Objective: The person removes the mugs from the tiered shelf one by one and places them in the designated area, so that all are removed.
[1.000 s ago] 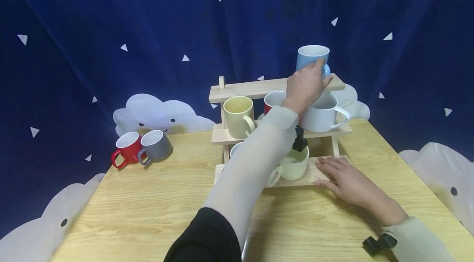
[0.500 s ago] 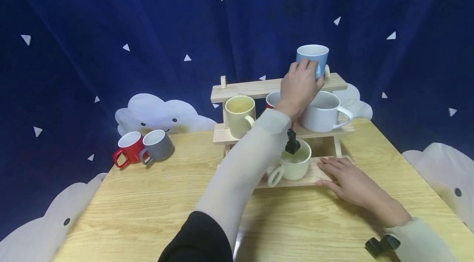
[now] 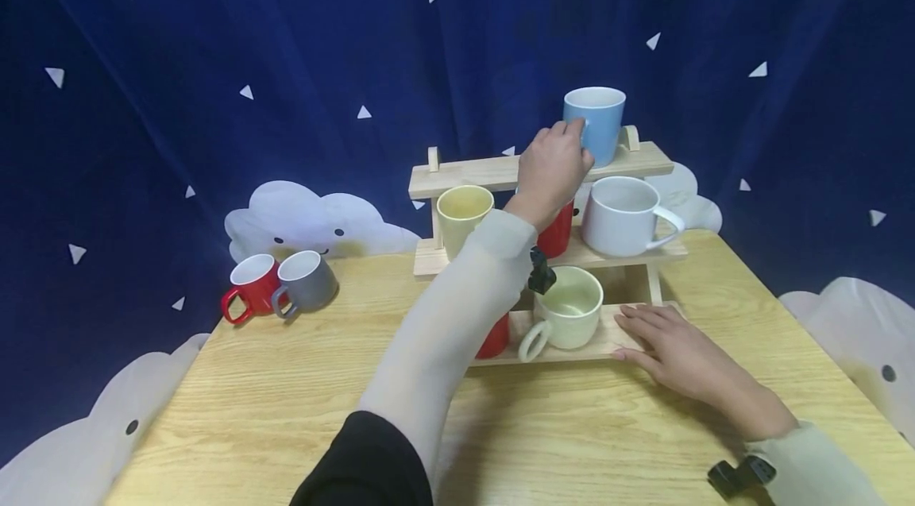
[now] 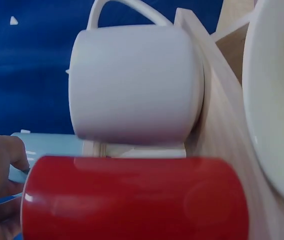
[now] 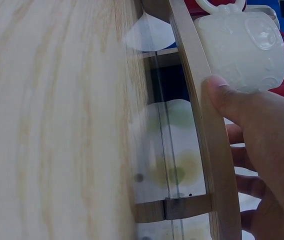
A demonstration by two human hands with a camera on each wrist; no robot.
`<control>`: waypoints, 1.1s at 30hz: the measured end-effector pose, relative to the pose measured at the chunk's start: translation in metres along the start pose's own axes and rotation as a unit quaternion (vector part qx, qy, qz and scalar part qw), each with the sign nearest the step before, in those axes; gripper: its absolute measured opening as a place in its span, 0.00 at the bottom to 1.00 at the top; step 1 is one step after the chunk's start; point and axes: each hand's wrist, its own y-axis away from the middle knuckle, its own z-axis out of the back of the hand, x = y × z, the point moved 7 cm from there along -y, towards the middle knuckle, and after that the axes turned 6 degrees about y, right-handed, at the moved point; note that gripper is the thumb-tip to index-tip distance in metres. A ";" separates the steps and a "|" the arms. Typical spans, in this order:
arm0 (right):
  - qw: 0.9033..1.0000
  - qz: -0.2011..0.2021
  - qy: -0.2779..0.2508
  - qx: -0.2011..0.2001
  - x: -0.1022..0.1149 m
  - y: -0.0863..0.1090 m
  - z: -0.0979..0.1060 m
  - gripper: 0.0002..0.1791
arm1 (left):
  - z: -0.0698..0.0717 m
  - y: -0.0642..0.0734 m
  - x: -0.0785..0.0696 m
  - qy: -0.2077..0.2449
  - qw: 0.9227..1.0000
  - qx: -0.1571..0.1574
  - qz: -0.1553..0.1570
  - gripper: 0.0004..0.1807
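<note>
- Right now your left hand (image 3: 550, 168) is at the upper right of the head frame, its fingers curled around the handle of the blue mug (image 3: 604, 133) and gripping it.
- That blue mug stands upright on the top board (image 3: 472, 174) of the wooden rack (image 3: 654, 283), near the board's right end and just beside a small wooden peg (image 3: 630, 137).
- Your right hand (image 3: 675, 351) rests on the right end of the bottom shelf (image 3: 606, 335), toward the lower right; its fingers lie loosely extended over the wood and hold no mug.
- On the middle shelf (image 3: 429, 260) you have a yellow mug (image 3: 461, 216) at the left, a dark red mug (image 3: 556, 234) partly behind your left hand and wrist, and a wide white mug (image 3: 620, 220) with its handle pointing right.
- On the bottom shelf, a pale green mug (image 3: 572, 323) stands just beside your right hand's fingers, its handle toward the lower left; your left sleeve (image 3: 465, 307) mostly covers another red mug (image 3: 495, 339).
- Well apart from the rack, at the left of the frame, a glossy red mug (image 3: 253, 287) and a grey mug (image 3: 307, 283) stand side by side on the tabletop (image 3: 322, 395); you cannot tell whether they touch.
- A dark blue curtain (image 3: 322, 29) with white triangles fills the background above.
</note>
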 end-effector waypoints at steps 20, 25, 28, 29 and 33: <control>1.000 -0.012 0.003 0.013 -0.003 0.004 -0.004 0.34 | -0.002 -0.007 0.039 0.209 0.971 0.033 0.110 0.22; 1.000 -0.008 0.000 0.008 -0.002 0.003 -0.003 0.33 | -0.006 -0.007 0.043 0.261 0.955 0.040 0.139 0.22; 1.000 -0.007 0.000 0.009 -0.001 0.003 -0.003 0.34 | -0.006 -0.006 0.045 0.306 0.937 0.035 0.166 0.22; 1.000 -0.007 0.000 0.010 -0.001 0.002 -0.003 0.34 | -0.006 -0.006 0.045 0.318 0.931 0.032 0.173 0.21; 1.000 -0.004 0.001 0.007 -0.001 0.001 -0.002 0.34 | -0.002 -0.004 0.048 0.349 0.917 0.012 0.195 0.19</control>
